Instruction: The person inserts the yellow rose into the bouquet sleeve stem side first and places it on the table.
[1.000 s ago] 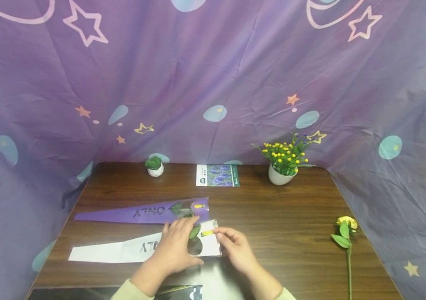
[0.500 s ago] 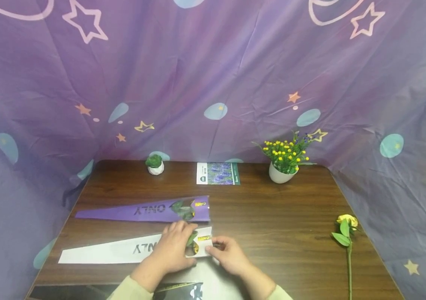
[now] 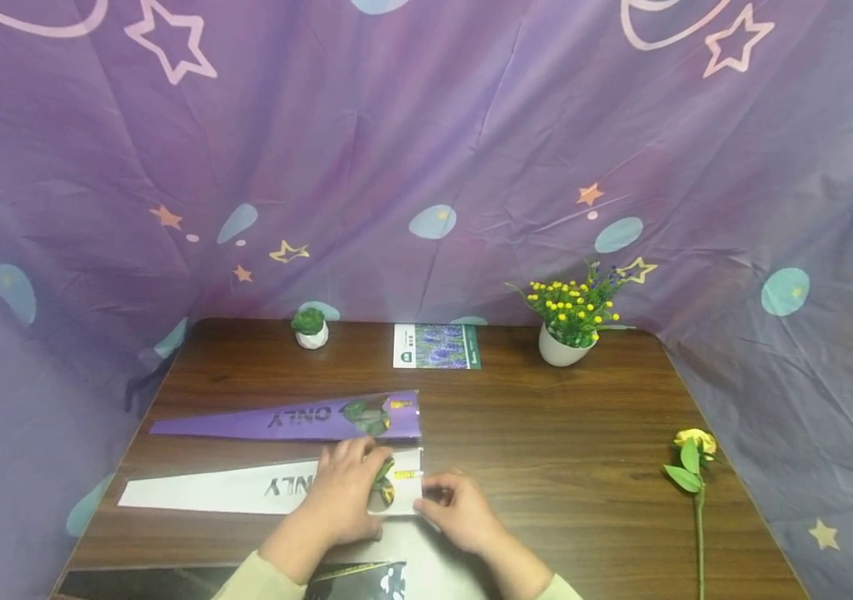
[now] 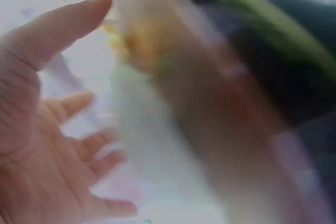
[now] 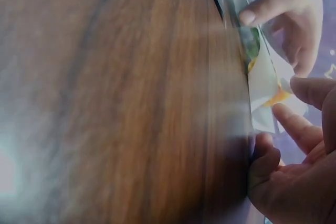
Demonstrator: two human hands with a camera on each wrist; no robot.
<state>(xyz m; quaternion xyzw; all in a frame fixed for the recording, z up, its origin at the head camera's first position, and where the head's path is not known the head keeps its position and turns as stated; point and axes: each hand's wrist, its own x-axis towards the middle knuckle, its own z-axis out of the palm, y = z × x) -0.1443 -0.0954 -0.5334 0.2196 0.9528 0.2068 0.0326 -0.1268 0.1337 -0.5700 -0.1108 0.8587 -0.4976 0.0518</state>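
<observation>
A long white flower sleeve [image 3: 209, 489] printed ONLY lies on the table, with green leaves and a yellow bloom showing through its round window. My left hand [image 3: 344, 492] rests across it just left of the window, fingers extended; the left wrist view shows this hand [image 4: 58, 145] with fingers spread, the sleeve blurred. At the sleeve's wide right end, my right hand [image 3: 464, 510] touches the edge with thumb and index fingertips, a gap between them. The right wrist view shows this hand [image 5: 299, 166] beside the sleeve's end [image 5: 265, 82]. Behind lies a purple flower sleeve [image 3: 239, 422], also holding leaves.
A black sleeve [image 3: 149, 581] lies at the front edge. At the right is a yellow rose [image 3: 694, 446] with its stem. Along the back of the wooden table [image 3: 546, 433] stand a small succulent pot [image 3: 311, 335], a lavender card [image 3: 437, 347] and a yellow-flowered pot [image 3: 565, 346].
The white sleeve has shifted left and now lies nearly parallel to the purple one. My right thumb and index have moved from the sleeve's end panel to its right edge.
</observation>
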